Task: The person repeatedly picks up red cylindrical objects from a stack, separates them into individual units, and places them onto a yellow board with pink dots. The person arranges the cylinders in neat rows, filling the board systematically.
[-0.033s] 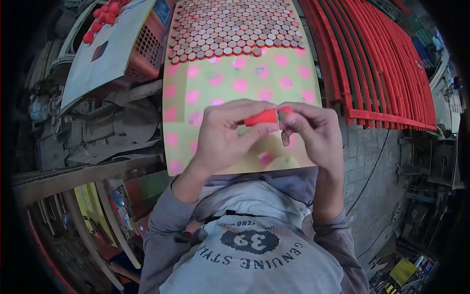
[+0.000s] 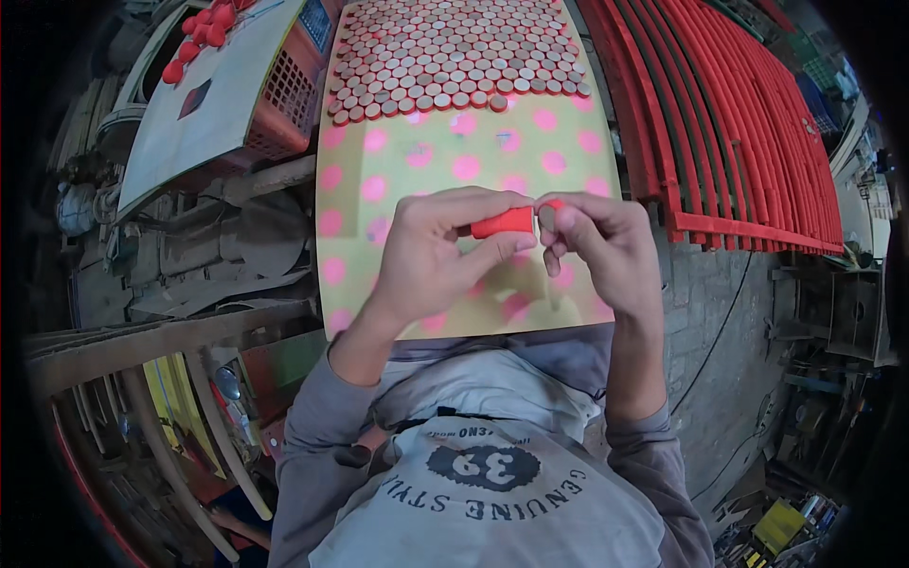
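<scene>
Above the near half of the board, my left hand is closed round a red cylinder, which lies sideways between thumb and fingers. It may be a stack of discs; the joins are too small to tell. Close to the cylinder's right end, my right hand pinches a small round disc with a red edge and a brownish-grey face. A narrow gap seems to part the disc from the cylinder. Rows of similar red-edged discs cover the far part of the pale yellow board, which has pink spots.
Left of the board, a white panel with red balls lies over a reddish plastic crate. A rack of red-painted strips stands at the right. Wooden rails run along the lower left.
In my right fingers the disc has turned, so more of its face shows. Both hands stay in nearly the same place.
</scene>
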Motion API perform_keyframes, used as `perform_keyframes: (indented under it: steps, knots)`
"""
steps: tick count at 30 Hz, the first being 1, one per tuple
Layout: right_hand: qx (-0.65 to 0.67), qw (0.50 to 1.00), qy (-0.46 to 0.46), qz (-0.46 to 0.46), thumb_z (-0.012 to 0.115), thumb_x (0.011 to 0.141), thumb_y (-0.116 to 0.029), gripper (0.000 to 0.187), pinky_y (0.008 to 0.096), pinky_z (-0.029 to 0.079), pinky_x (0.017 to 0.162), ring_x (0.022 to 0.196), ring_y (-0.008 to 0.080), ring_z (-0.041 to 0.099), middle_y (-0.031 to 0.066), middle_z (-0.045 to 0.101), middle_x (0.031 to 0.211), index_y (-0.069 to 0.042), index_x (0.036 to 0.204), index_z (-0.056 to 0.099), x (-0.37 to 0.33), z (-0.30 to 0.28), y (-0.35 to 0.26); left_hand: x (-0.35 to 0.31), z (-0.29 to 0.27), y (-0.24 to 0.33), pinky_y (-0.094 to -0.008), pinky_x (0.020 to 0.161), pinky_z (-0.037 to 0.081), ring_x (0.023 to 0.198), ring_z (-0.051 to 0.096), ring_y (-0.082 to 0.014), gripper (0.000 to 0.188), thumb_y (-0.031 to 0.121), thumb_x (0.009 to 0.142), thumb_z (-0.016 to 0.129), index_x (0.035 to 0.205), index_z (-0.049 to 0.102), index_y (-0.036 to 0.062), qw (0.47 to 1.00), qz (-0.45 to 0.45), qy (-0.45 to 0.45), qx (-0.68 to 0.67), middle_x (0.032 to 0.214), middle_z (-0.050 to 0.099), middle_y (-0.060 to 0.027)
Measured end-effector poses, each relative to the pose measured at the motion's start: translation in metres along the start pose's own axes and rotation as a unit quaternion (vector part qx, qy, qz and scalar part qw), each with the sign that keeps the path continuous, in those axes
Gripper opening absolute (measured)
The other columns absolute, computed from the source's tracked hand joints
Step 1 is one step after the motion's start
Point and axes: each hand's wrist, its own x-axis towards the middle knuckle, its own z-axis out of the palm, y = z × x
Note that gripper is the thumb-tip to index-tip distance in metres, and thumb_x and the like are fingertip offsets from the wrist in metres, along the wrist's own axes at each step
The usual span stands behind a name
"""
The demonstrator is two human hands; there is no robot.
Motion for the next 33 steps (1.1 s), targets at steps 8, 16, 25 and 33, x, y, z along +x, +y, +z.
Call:
perform_keyframes:
  steps: [8,16,25,33]
  knots:
    - [-0.5,0.849,0.146,-0.083,0.07,0.084,-0.006,0.03,0.0363,0.055,0.068,0.072,0.0233,0.068,0.0167,0.067,0.09,0.004,0.112,0.069,0.095,-0.026,0.041,0.011,-0.026,-0.026,-0.0218,0.071,0.051,0.09,0.061,-0.009,0.032,0.005,0.085,0.078,0.114,0.07,-0.0042,0.996,-0.077,0.038,0.04,0.107,0.067,-0.007]
    - [-0.459,0.846,0.256,-0.088,0.08,0.077,-0.009,0.029,0.0325,0.052,0.065,0.069,0.0167,0.064,0.0115,0.067,0.079,0.004,0.098,0.065,0.146,-0.013,0.06,-0.036,-0.024,-0.023,-0.0253,0.085,0.048,0.094,0.059,-0.0114,0.032,0.001,0.083,0.077,0.115,0.069,-0.0031,0.988,-0.058,0.126,-0.064,0.104,0.064,-0.0053]
    - [-0.443,0.849,0.261,-0.12,0.079,0.08,-0.006,0.021,0.027,0.05,0.063,0.066,0.0097,0.057,0.0062,0.065,0.075,0.004,0.089,0.063,0.149,-0.016,0.068,-0.066,-0.032,-0.034,-0.0277,0.093,0.051,0.102,0.061,-0.0149,0.034,-0.002,0.083,0.077,0.116,0.069,-0.0029,0.983,-0.07,0.151,-0.079,0.11,0.063,-0.0078]
    - [-0.39,0.864,0.275,-0.161,0.078,0.073,0.005,0.031,0.032,0.056,0.068,0.073,0.0201,0.068,0.0149,0.066,0.091,0.006,0.099,0.062,0.153,-0.023,0.068,-0.067,-0.031,-0.044,-0.027,0.09,0.051,0.102,0.062,-0.0145,0.039,-0.001,0.085,0.076,0.122,0.065,-0.0023,0.972,-0.1,0.172,-0.122,0.109,0.064,-0.008]
